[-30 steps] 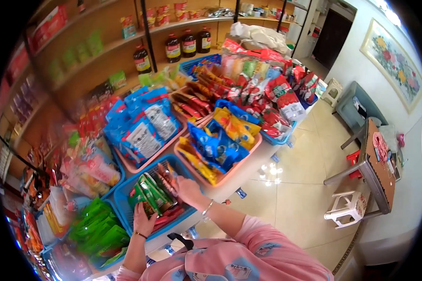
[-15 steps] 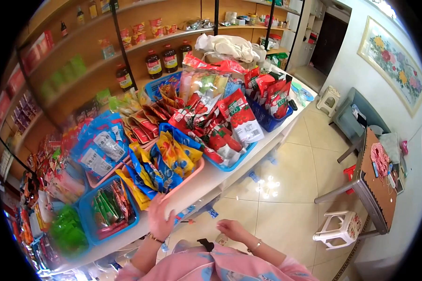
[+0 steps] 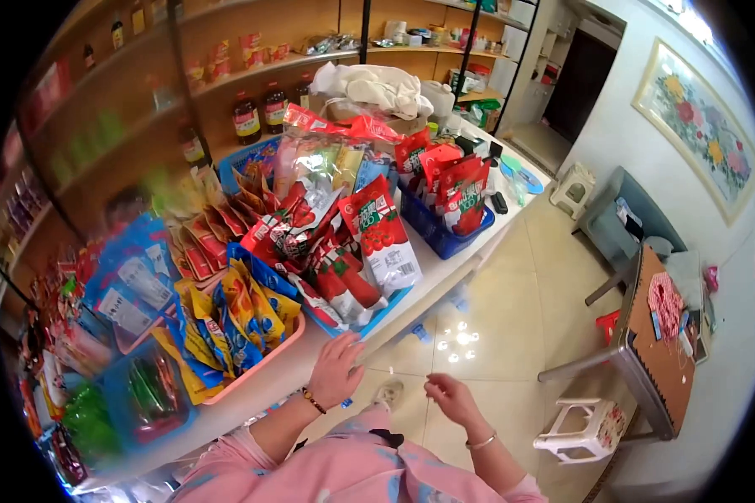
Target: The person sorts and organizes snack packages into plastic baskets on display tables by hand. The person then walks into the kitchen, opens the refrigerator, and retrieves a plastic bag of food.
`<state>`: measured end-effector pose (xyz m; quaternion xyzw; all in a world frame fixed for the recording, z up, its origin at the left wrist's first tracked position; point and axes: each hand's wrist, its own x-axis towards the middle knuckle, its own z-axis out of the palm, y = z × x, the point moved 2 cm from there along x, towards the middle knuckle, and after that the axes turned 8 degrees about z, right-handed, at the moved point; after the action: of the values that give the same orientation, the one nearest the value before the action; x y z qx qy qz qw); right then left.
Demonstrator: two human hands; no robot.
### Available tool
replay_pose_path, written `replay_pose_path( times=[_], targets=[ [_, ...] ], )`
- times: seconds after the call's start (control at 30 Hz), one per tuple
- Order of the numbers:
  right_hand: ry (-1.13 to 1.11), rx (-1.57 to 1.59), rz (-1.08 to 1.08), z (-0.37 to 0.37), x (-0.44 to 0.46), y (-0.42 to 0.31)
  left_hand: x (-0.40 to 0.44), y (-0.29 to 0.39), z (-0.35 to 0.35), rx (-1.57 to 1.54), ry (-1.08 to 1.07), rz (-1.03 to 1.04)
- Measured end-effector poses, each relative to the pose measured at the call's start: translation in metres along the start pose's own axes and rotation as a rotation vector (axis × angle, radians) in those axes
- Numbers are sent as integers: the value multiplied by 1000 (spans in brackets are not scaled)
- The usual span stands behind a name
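Note:
My left hand [image 3: 335, 370] reaches the counter's front edge with its fingers extended, by the near corner of a light blue basket [image 3: 401, 295]. Red and white snack packets with tomato pictures [image 3: 379, 235] fill that basket. Nothing shows in this hand. My right hand [image 3: 455, 397] hangs over the floor with curled fingers, apart from the counter and with no object visible in it. Left of my left hand, a pink basket [image 3: 289, 337] holds yellow and blue packets [image 3: 231, 314]. A dark blue basket [image 3: 445, 243] with more red packets [image 3: 466, 197] stands farther right.
The white counter [image 3: 432, 293] runs from lower left to upper right. Shelves with bottles [image 3: 246, 119] line the wall behind it. On the right are a brown-topped table [image 3: 658, 369], a white stool [image 3: 583, 427] and a blue-grey chair [image 3: 633, 201]. Tiled floor [image 3: 495, 335] lies between.
My view has moved right along the counter, so the baskets appear farther left. My left hand has gone from beside the pink basket to the light blue basket's corner. My right hand stays curled.

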<state>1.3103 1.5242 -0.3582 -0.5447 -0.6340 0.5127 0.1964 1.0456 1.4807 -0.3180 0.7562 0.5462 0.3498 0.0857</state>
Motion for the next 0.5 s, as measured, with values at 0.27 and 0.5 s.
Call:
replay_pose_path(
  times=[0.27, 0.5],
  targets=[
    [48, 46, -319, -48, 177, -128, 63, -11, 17, -91, 114, -174],
    [-245, -93, -170, -28, 251, -159, 114, -18, 17, -105, 179, -96]
  ],
)
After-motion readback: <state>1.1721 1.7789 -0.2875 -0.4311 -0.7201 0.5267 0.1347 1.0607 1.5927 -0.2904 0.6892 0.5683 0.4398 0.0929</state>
